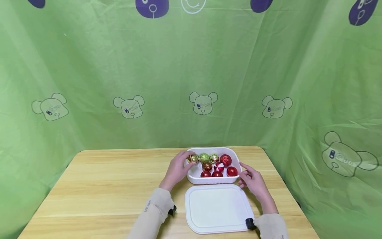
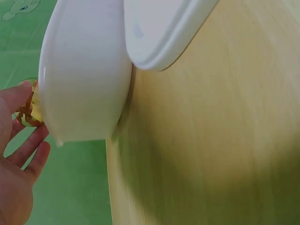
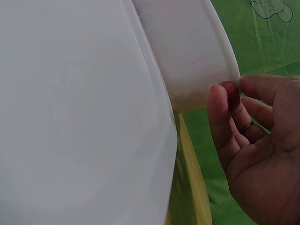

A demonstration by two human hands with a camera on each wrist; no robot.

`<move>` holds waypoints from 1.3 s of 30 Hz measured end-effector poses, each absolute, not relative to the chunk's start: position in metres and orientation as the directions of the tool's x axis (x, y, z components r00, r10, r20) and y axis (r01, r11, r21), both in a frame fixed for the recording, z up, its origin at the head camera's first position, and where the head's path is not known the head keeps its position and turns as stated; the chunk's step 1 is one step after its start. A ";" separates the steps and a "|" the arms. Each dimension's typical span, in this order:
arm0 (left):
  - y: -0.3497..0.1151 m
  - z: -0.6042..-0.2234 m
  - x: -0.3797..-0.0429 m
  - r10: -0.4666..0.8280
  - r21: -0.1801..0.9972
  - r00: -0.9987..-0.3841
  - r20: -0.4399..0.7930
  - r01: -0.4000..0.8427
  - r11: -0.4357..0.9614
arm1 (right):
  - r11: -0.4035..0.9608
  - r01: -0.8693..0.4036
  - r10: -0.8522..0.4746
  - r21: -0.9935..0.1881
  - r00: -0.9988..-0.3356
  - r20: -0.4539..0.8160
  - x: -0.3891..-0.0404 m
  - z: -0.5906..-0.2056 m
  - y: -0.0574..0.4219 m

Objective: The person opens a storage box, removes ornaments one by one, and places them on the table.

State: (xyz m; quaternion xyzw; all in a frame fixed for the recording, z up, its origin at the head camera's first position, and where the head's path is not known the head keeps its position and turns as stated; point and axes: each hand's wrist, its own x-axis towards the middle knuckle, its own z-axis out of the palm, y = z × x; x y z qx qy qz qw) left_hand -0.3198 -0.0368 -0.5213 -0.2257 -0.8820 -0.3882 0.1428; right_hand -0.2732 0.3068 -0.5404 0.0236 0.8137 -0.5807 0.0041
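A white rectangular box (image 1: 212, 180) holds several Christmas balls. My left hand (image 1: 178, 166) reaches over the box's left end and holds a shiny gold ball (image 2: 30, 110) between thumb and fingers, at the rim. On the other side, my right hand (image 1: 253, 179) grips the box's right end, with bent fingers and thumb at the rim and outer wall. Inside the box are a green ball (image 1: 204, 157), a large red ball (image 1: 225, 160), a copper-coloured ball (image 1: 207, 166) and a red-and-white ball (image 1: 219, 166). More red balls (image 1: 232, 171) lie along the near side.
A white lid (image 1: 219, 209) lies flat on the wooden table (image 1: 119, 192), just in front of the box. The box stands near the table's far edge. Green cloth (image 1: 167, 73) printed with bear heads hangs behind and at both sides.
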 end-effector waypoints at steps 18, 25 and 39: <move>-0.083 -0.529 -0.324 0.167 0.711 -0.881 0.442 0.458 0.534 | 0.332 0.046 0.035 -0.942 -0.999 -0.036 -0.274 -0.541 0.308; -0.094 -0.532 -0.324 0.131 0.745 -0.904 0.408 0.412 0.525 | 0.323 0.044 0.032 -0.945 -0.999 -0.036 -0.274 -0.540 0.307; -0.101 -0.545 -0.326 0.110 0.770 -0.948 0.299 0.308 0.559 | 0.321 0.027 0.026 -0.947 -0.999 -0.019 -0.273 -0.542 0.307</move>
